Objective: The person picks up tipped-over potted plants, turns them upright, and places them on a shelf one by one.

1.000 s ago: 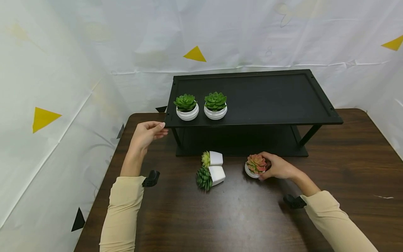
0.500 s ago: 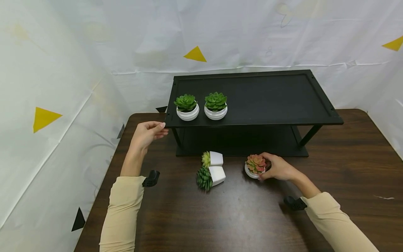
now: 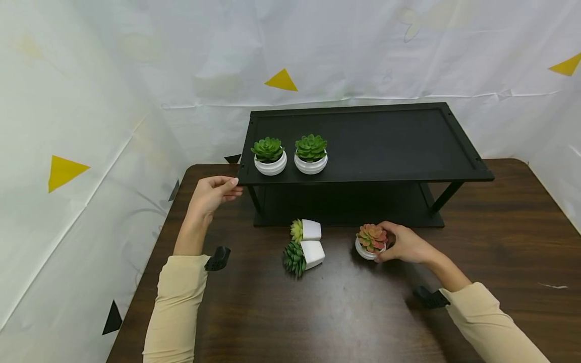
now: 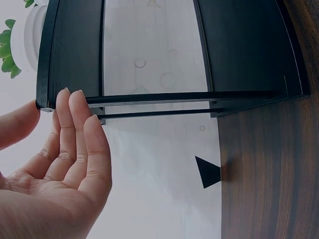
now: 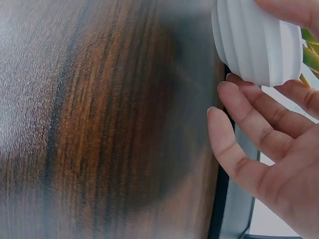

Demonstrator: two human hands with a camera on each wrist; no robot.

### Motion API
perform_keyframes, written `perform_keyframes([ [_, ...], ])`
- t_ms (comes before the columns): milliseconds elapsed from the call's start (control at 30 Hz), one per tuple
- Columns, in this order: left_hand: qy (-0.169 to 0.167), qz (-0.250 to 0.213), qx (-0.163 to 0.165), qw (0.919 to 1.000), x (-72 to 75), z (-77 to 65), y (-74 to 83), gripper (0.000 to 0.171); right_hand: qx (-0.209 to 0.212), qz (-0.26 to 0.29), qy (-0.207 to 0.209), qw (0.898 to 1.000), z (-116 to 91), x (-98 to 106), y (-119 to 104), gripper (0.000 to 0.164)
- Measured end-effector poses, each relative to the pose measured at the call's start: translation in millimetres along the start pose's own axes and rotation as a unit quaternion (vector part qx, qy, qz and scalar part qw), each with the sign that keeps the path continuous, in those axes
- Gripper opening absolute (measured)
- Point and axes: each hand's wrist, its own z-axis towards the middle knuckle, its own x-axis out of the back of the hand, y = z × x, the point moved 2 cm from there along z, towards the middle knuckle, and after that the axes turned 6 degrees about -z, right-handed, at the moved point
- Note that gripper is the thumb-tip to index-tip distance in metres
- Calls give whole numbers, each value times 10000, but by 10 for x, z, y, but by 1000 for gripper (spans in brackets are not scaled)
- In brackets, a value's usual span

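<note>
In the head view my right hand (image 3: 405,244) pinches the white ribbed pot (image 5: 254,42) of an orange-red succulent (image 3: 372,238) between thumb and fingers, in front of the shelf; I cannot tell whether the pot touches the table. My left hand (image 3: 212,195) holds the front left corner of a black two-tier shelf (image 3: 386,143), thumb on the edge and fingers (image 4: 97,149) beneath. Two green succulents in round white pots, a left one (image 3: 270,164) and a right one (image 3: 310,164), stand upright on the top tier's left part.
Two small succulents in white square pots, a light green one (image 3: 311,230) and a dark green one (image 3: 312,253), lie on their sides close together before the shelf. Dark wooden table (image 3: 290,322) extends all round. White sheeting (image 3: 354,50) hangs behind and at the sides.
My right hand and the orange-red succulent have shifted slightly to the right. My left hand keeps its place on the shelf corner.
</note>
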Motion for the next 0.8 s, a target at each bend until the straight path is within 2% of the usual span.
perform_keyframes([
  [333, -7, -9, 5, 10000, 3, -7, 3, 32, -3, 26, 35, 10000, -108, 89, -172, 58],
  [800, -12, -61, 11, 10000, 7, -13, 6, 31, 97, -386, 289, 9988, -235, 238, -383, 55],
])
